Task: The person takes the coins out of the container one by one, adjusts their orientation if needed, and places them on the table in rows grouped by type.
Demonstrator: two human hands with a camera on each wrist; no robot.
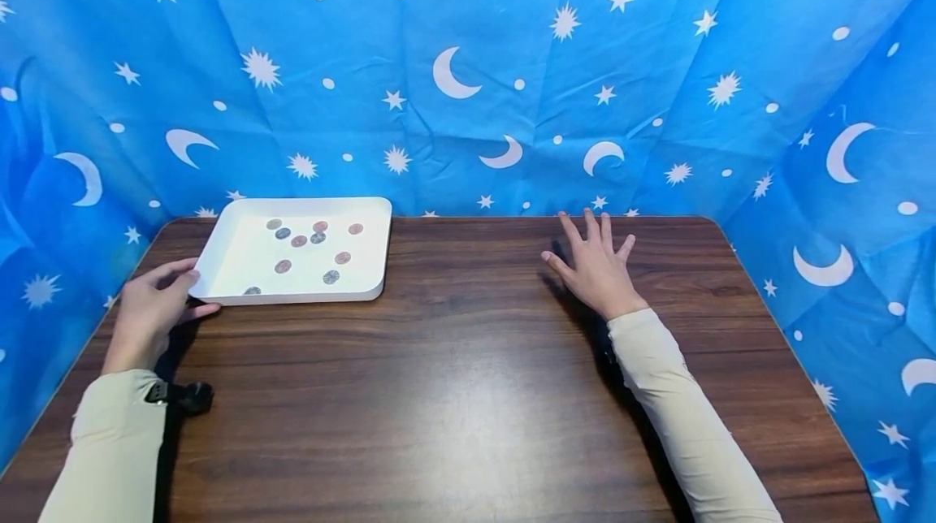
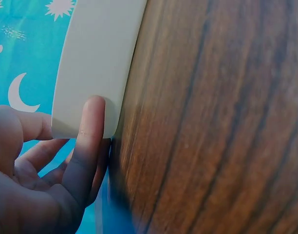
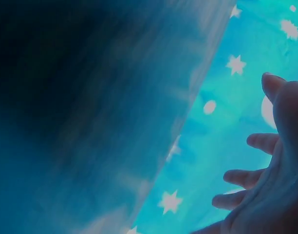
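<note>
A shallow white tray [image 1: 292, 297] sits at the back left of the table. Scattered over its floor are several coins, some copper-coloured like this coin [image 1: 343, 258] and some silver-grey like this coin [image 1: 331, 277]. My left hand [image 1: 149, 308] grips the tray's near left corner. In the left wrist view, one finger [image 2: 93, 122] lies against the tray's outer wall [image 2: 98, 53], while the other digits are around the corner. Far to the right, my right hand [image 1: 595, 267] is over the table near its back edge, fingers spread and holding nothing.
The dark wood-grain table [image 1: 439, 393] has rounded back corners. Blue cloth [image 1: 468, 44] printed with white moons and stars hangs behind the table and along both sides. A small black device [image 1: 192, 398] is strapped to the left wrist.
</note>
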